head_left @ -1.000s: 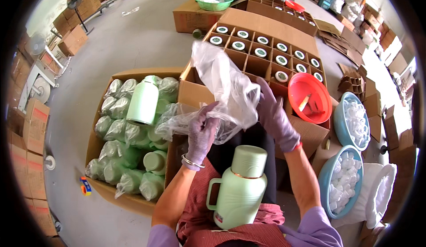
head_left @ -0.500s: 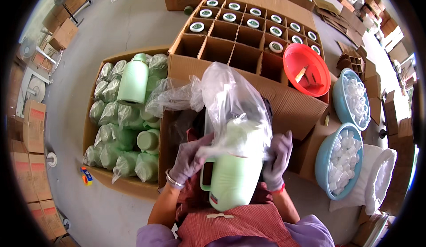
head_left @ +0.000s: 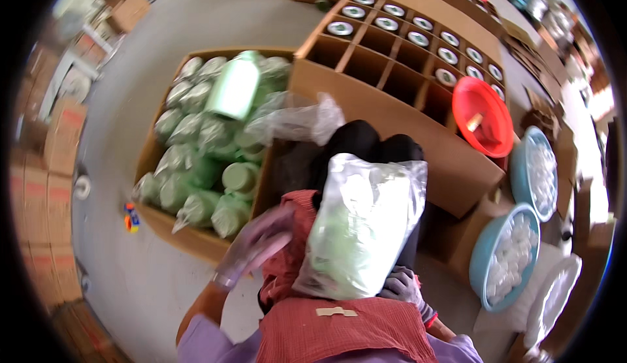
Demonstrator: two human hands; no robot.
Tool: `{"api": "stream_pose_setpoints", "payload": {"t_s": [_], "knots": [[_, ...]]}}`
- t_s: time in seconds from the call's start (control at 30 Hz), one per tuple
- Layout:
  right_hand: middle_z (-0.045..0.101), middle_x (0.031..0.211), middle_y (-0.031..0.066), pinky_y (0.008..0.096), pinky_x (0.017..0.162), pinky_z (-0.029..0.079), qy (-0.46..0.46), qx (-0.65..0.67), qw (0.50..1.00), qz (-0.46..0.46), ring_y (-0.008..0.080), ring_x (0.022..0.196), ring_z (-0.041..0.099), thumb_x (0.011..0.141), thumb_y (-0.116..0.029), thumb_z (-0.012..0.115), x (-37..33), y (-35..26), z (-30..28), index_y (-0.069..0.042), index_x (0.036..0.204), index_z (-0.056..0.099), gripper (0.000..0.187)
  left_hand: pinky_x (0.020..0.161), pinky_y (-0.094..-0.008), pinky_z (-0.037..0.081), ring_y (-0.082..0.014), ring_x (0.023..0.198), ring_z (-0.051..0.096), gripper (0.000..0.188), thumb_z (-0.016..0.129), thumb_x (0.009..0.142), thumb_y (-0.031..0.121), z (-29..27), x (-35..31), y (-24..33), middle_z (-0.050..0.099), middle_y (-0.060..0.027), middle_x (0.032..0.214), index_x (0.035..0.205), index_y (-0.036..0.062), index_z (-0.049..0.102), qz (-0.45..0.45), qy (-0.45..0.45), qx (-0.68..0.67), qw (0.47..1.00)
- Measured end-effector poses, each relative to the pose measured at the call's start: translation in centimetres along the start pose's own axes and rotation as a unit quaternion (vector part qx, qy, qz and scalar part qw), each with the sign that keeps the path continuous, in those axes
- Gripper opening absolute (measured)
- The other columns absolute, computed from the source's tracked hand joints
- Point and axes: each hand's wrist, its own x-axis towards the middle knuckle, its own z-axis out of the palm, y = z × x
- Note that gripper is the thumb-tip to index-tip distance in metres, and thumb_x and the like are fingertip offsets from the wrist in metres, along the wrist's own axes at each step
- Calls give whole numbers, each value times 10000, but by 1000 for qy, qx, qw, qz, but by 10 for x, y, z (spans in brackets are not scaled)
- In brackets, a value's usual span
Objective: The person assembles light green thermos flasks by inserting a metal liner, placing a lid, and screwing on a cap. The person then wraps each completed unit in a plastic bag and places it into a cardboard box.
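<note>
A mint-green thermos jug (head_left: 346,245) lies over my lap, now covered by a clear plastic bag (head_left: 392,196). My right hand (head_left: 403,286), in a grey glove, curls against the lower right edge of the bagged jug; its fingertips are partly hidden. To the left of the bag, my left hand (head_left: 258,244) is apart from it, gloved, fingers stretched out and somewhat blurred, holding nothing. Another mint-green thermos (head_left: 236,87), unwrapped, rests on top of several bagged ones in the open carton (head_left: 189,249) at left.
Ahead stands a divided carton (head_left: 385,111) with several white-rimmed tops in its cells and some bare cells. On its right corner sits a red bowl (head_left: 499,142). Two blue basins (head_left: 480,284) of clear and white plastic parts are at right. Crumpled plastic bags (head_left: 294,125) drape over the left carton's edge.
The bag has come down over the whole jug. My left hand has let go and moved left; my right hand has slid down to the lower edge. The view has shifted.
</note>
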Motion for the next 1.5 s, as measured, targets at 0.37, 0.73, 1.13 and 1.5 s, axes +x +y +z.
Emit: {"api": "stream_pose_setpoints", "payload": {"t_s": [0.37,0.73,1.13,1.5], "knots": [[615,1002,138,351,815,491,162,446,880,26,256,909,619,816,-19,564,96,-24,2,15,1001,737,256,843,-328,575,-189,997,665,469,658,928,240,-92,-63,-84,660,-115,1187,1322,13,546,-184,-15,-15,983],[550,1275,211,423,984,475,15,298,948,-109,398,1133,566,875,-49,616,314,16,85,-13,1161,636,289,737,-317,553,-254,895,684,289,557,998,240,-237,-14,-110,679,-153,1025,1163,3,562,162,402,-231,871],[521,1282,206,462,985,464,-153,48,987,-9,388,1120,557,821,-296,691,372,28,148,-71,1263,569,511,694,-439,562,-350,823,693,393,739,778,177,-322,83,-198,700,-189,900,1099,-29,643,-54,431,440,786],[414,1353,197,516,959,467,-150,-23,988,34,402,1194,488,731,-423,777,424,23,223,-211,1448,408,834,1055,-339,410,-241,1249,492,548,656,910,159,-174,11,-105,460,-126,1417,1398,19,450,223,494,13,840]]}}
